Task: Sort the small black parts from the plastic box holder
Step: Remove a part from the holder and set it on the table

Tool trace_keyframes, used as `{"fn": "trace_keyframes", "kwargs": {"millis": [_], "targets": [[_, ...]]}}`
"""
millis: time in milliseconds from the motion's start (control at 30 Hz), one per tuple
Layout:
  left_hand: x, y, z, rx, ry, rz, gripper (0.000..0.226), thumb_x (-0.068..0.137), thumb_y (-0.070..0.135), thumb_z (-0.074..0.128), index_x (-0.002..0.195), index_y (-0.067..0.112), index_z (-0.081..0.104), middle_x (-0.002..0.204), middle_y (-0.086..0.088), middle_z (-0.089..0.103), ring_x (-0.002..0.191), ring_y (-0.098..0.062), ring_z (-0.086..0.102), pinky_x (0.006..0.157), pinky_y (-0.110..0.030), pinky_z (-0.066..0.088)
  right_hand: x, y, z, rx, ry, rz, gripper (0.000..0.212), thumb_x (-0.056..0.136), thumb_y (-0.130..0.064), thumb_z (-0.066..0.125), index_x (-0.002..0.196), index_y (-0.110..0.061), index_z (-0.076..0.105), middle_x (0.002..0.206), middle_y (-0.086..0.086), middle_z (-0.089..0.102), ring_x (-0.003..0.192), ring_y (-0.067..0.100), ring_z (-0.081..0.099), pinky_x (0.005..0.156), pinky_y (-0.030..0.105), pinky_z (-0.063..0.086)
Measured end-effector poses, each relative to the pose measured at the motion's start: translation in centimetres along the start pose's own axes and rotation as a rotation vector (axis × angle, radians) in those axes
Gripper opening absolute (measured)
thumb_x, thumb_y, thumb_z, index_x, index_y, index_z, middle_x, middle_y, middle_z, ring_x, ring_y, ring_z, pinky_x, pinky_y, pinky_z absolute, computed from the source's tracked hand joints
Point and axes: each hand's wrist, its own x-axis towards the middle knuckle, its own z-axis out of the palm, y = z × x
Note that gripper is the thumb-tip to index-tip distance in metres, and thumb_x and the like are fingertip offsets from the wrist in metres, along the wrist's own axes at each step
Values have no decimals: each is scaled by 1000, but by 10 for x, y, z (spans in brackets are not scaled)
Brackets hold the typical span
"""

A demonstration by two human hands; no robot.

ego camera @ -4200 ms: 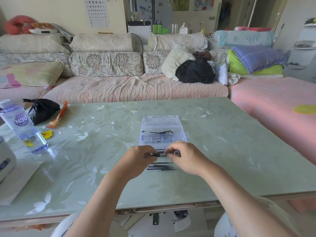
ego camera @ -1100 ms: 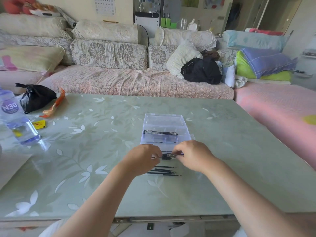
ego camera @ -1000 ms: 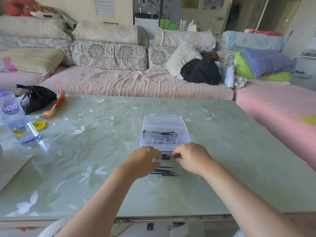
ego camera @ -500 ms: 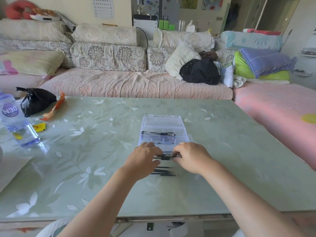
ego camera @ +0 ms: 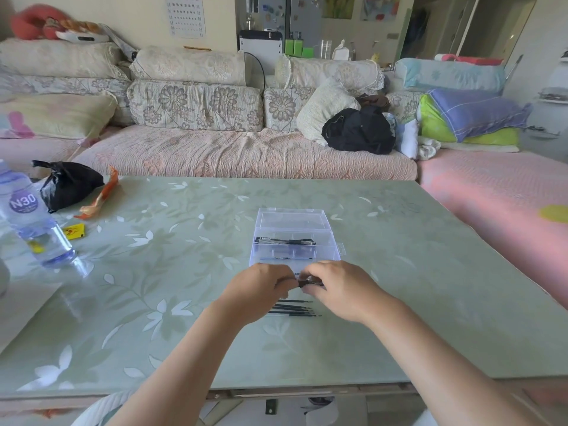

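A clear plastic box (ego camera: 335, 245) with its lid open lies at the table's middle, and black pens (ego camera: 285, 241) lie in one compartment. Just in front of it, my left hand (ego camera: 256, 290) and my right hand (ego camera: 336, 289) meet, both pinched on one small black pen part (ego camera: 304, 282) held between the fingertips above the table. Most of that part is hidden by my fingers. Under my hands, several thin black refills (ego camera: 295, 309) lie side by side on the tabletop.
A water bottle (ego camera: 30, 222), a black plastic bag (ego camera: 69, 184), an orange wrapper (ego camera: 100, 199) and a small yellow packet (ego camera: 73, 232) sit at the table's left. White paper (ego camera: 18, 305) lies at the near left. A sofa runs behind the table.
My hands stay together over the refills, and my fingers have closed tighter around the black part. The box and the refills have not moved; the camera shifted slightly.
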Motion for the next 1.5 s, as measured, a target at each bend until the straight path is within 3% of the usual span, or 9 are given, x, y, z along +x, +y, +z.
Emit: {"fn": "trace_keyframes", "kwargs": {"millis": [100,200,400,600,767,933,1133,1300,1500], "targets": [[-4,0,0,-25,-47,0,17,92,42,56,89,29,67,77,11,67,63,-9,56,57,-26,42,-1,-3,3,-19,-93,-19,21,97,-38,44,101,-31,64,99,-6,63,94,20,57,78,38,48],[-8,1,2,5,-94,-8,9,87,41,64,85,32,63,73,16,59,64,-1,51,58,-22,40,-3,-5,5,4,-184,22,24,98,-37,41,101,-28,63,96,-3,63,90,22,56,76,38,48],[-9,2,3,43,-78,5,13,88,44,62,86,32,63,78,13,69,70,-4,59,57,-21,41,-5,-10,3,21,-264,46,24,99,-32,37,86,-21,54,85,1,58,80,26,54,69,37,44],[-6,1,2,5,-51,-8,11,87,40,62,87,30,67,80,9,69,74,-14,61,65,-31,49,-5,-12,0,-10,-225,36,26,101,-35,35,92,-19,54,93,4,62,86,28,55,74,38,46],[-5,3,-4,-16,-12,-1,7,90,37,61,91,36,67,78,15,69,66,-9,62,60,-26,49,-2,-9,-11,8,-164,34,25,100,-40,38,85,-25,52,74,-9,50,79,22,50,65,33,36],[-4,-2,-15,32,36,-36,7,89,38,61,92,39,66,80,16,68,58,-5,54,54,-22,41,1,-1,-10,119,-147,104,25,95,-54,40,111,-40,54,107,-10,62,94,17,54,75,32,43],[-3,-22,-22,23,7,-168,9,88,38,61,93,36,68,82,10,68,62,-9,54,55,-24,40,2,27,-5,92,-199,191,33,98,-19,35,110,-31,63,117,-6,51,97,15,53,82,28,42],[-3,-21,-18,8,-35,-164,9,88,37,59,94,37,66,85,11,68,54,-7,52,54,-24,41,3,39,5,56,-172,185,29,96,-17,49,115,-31,66,104,-10,51,100,14,54,83,23,40],[-1,-16,-12,-5,-82,-128,9,87,30,58,90,38,62,82,13,67,61,-10,55,54,-23,41,1,38,8,49,-139,190,36,88,-16,58,118,-34,64,91,-18,58,88,8,51,79,23,43]]}}
